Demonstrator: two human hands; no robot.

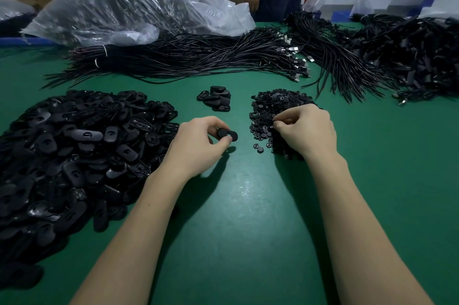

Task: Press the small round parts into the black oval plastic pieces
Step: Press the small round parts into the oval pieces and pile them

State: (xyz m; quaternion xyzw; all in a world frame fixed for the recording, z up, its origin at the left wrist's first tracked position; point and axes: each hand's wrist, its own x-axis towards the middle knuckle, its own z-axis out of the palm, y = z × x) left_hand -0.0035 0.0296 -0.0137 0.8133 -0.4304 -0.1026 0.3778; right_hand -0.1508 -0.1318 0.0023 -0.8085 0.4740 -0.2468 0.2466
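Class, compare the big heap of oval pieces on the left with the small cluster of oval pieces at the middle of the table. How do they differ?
The big heap holds very many ovals; the small cluster holds only a handful. The heap spreads along the table's left edge, beside the left hand; the cluster sits farther back, beyond both hands. Both are black oval pieces lying loose on the green top.

One black oval plastic piece (227,135) is held level above the bench. Similar pieces are heaped at left (74,150); small black round plastic parts (275,111) are piled at right.
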